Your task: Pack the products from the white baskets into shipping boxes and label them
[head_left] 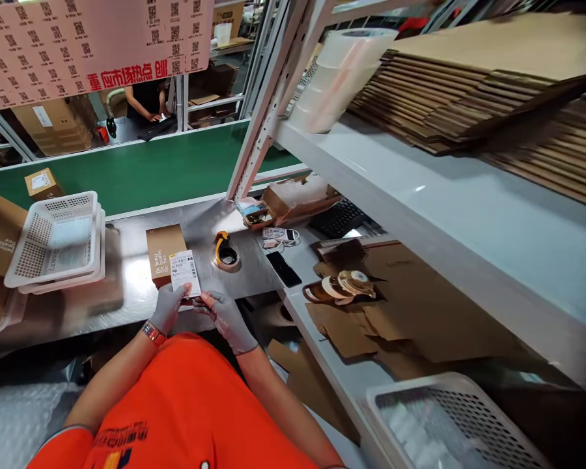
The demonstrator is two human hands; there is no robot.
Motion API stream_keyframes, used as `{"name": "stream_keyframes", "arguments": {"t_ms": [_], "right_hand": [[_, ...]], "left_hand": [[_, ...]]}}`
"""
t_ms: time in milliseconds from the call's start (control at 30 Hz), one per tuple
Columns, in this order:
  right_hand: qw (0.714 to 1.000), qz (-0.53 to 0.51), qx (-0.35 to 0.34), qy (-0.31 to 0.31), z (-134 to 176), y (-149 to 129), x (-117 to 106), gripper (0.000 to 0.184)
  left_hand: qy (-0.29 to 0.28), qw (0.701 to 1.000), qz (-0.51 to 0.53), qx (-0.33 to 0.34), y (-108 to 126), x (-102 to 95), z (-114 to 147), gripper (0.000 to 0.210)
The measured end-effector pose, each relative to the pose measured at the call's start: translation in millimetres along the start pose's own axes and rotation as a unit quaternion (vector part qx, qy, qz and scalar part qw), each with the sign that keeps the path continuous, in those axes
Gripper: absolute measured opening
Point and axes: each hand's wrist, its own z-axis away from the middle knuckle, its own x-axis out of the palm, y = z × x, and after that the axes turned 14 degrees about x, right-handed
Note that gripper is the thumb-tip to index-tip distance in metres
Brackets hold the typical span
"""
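Observation:
A white printed shipping label [185, 272] is held up in front of me, just over the near edge of the metal table. Gloved in grey, my left hand [168, 307] pinches its lower left part, thumb on top. My right hand [228, 320], in a matching glove, has its fingers closed at the label's lower right corner. Behind the label sits a closed brown cardboard box [165, 251] with white lettering, partly covered by it. To the right of the box, an orange tape dispenser [224, 251] rests on the metal table [129, 260].
Stacked white baskets [53, 241] stand at the left, before a green conveyor belt [176, 156]. A phone [283, 269], a keyboard [339, 218] and a brown bottle [317, 292] lie right. Overhead, a shelf [371, 156] carries tape rolls [342, 75] and flattened cartons [420, 91]. A co-worker sits beyond the belt.

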Motion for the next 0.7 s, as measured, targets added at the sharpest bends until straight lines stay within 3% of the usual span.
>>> {"name": "stream_keyframes", "arguments": {"t_ms": [100, 167, 267, 333, 400, 500, 600, 700], "right_hand": [[1.0, 0.004, -0.003, 0.0, -2, 1, 2, 0.061], [1.0, -0.001, -0.009, 0.011, -5, 3, 2, 0.061], [0.999, -0.008, -0.02, 0.037, -10, 5, 3, 0.062], [0.999, -0.002, -0.023, 0.037, -12, 5, 4, 0.06], [0.999, 0.018, -0.03, 0.025, -14, 4, 4, 0.059], [0.997, 0.058, -0.046, 0.015, -18, 4, 4, 0.059], [0.996, 0.071, -0.047, 0.022, -27, 8, 3, 0.063], [0.999, 0.042, -0.02, 0.018, -36, 10, -1, 0.067]], "left_hand": [[-0.018, 0.999, -0.033, -0.004, -2, -3.8, -1, 0.064], [-0.018, 0.993, -0.113, 0.01, -2, -6.8, -2, 0.06], [0.005, 0.959, -0.269, 0.092, 1, -11.2, -1, 0.058], [-0.042, 0.935, -0.311, 0.168, 4, -13.3, 1, 0.048], [-0.137, 0.919, -0.3, 0.217, 8, -14.6, 2, 0.031], [-0.199, 0.915, -0.289, 0.201, 9, -15.8, 2, 0.035], [-0.153, 0.927, -0.3, 0.163, 5, -16.7, -3, 0.041], [-0.082, 0.971, -0.198, 0.103, 3, -17.1, -16, 0.044]]}}
